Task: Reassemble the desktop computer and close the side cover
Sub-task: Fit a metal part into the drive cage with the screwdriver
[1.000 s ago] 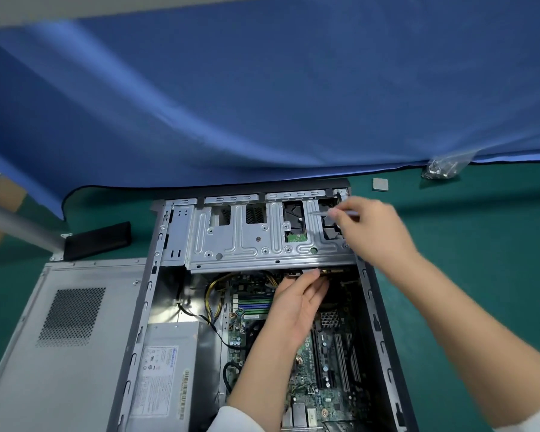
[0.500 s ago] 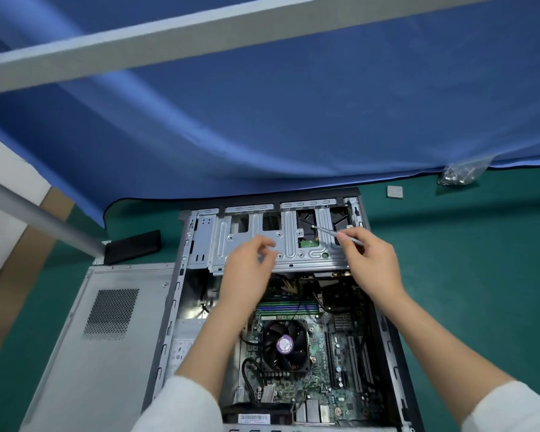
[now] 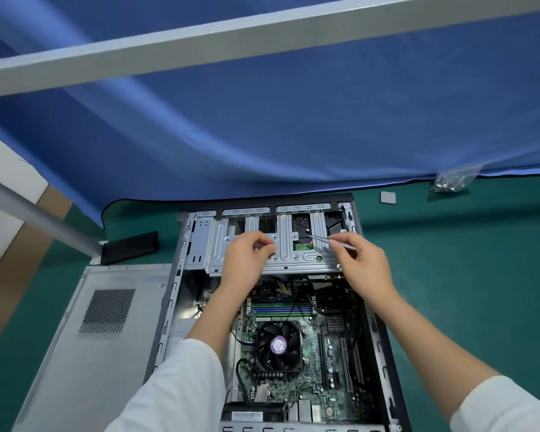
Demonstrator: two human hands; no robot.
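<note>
Over the drive cage (image 3: pixel 281 260), left hand (image 3: pixel 247 260) loosely curled, right hand (image 3: pixel 360 263) pinching tweezers (image 3: pixel 320 240).

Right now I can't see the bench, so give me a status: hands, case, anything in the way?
Left hand curled on drive cage; right hand pinching thin metal tool. Computer case open, side cover lying alongside. Nothing blocking.

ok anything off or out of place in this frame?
Nothing damaged or spilled. The side cover lies flat beside the open case, as expected mid-assembly. The right hand holds tweezers over the drive cage; the left hand hovers there too. A small grey pad sits loose on the mat.
</note>
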